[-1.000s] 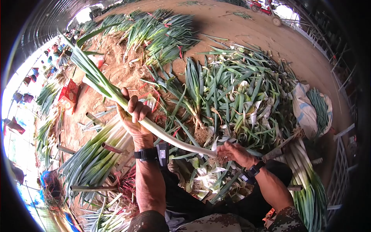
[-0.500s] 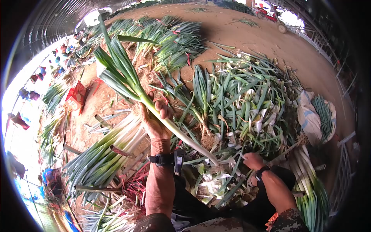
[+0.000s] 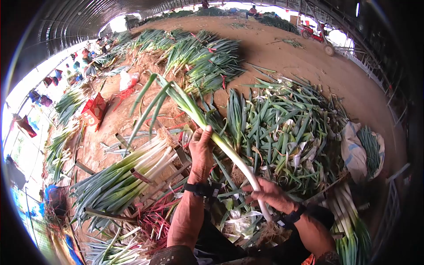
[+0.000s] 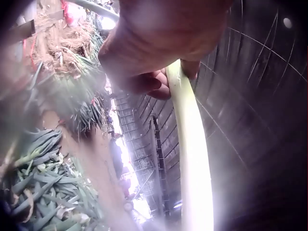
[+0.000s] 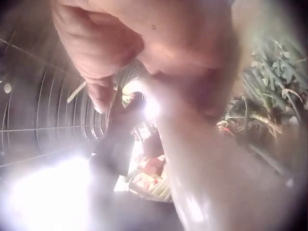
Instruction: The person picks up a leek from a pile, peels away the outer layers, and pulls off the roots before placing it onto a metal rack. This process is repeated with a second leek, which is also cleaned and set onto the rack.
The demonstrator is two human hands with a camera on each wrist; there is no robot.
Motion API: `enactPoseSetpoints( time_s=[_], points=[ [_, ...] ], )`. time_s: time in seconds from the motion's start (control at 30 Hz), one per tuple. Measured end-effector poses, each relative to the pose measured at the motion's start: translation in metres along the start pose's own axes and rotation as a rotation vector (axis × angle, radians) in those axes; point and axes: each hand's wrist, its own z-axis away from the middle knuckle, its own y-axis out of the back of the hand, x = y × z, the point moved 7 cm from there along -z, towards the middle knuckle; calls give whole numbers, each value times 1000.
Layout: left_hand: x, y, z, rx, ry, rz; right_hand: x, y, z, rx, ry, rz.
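Note:
A long green onion [image 3: 240, 165] slants across the middle of the head view. Its green leaves point up and left, and its roots [image 3: 268, 229] hang at the lower right. My left hand [image 3: 202, 152] pinches it where the leaves meet the white stalk, thumb uppermost. Lower down, near the root end, my right hand [image 3: 273, 195] has its fingers across the white stalk. From the left wrist, the pale stalk [image 4: 190, 130] runs down from between thumb and fingers. The right wrist view has the blurred stalk [image 5: 180, 159] close under the palm [image 5: 168, 38].
Trimmed onions lie in a wooden rack [image 3: 176, 165] at left, beside red ties [image 3: 161, 221]. A heap of green onions and leaves [image 3: 291, 128] spreads at right, near a white sack [image 3: 353, 150]. Tied bundles [image 3: 207, 57] lie farther back; a red box [image 3: 95, 110] stands left.
The left hand and onion have moved right and turned, with the leaves now drooping left. The right hand, near the root end, then apart from the onion, is now back at the white stalk.

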Motion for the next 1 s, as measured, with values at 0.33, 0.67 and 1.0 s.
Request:
enactPoseSetpoints(
  time_s=[0.33,0.67,1.0],
  points=[
    [-10,-26,20,-117,144,-331,75,17,24,123,-211,69],
    [-16,-21,27,-88,124,-4,70,-5,44,129,-351,-123],
    [-1,-5,28,19,268,154,66,-8,47,119,-259,-153]
  ],
)
